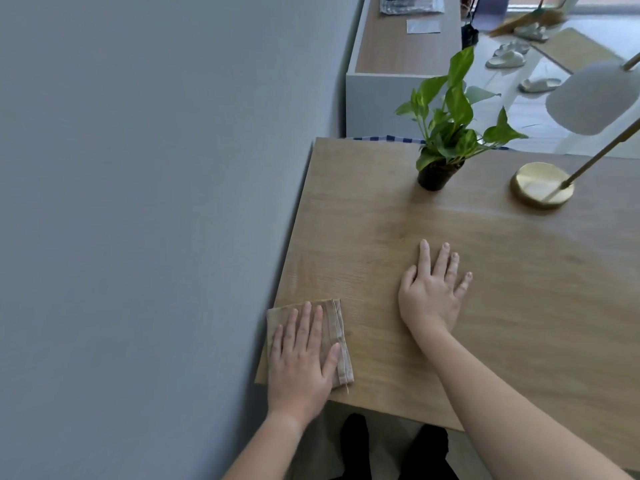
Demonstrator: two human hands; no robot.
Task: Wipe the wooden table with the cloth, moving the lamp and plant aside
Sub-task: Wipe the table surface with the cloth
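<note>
Head view: left hand [301, 358] flat on cloth [337, 327], right hand [431, 292] spread on table [519, 306].

Beige cloth [332, 327], light-brown wood-grain table [502, 289], green plant [450, 129] in black pot [433, 178], white-shaded, gold-based lamp [542, 185], grey wall [156, 202]

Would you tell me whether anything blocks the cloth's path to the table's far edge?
The plant and lamp base stand on the far strip, to the right; the right hand rests flat on the table beside the cloth.

Left hand [300, 355] presses cloth [332, 327] on table [519, 306].
</note>
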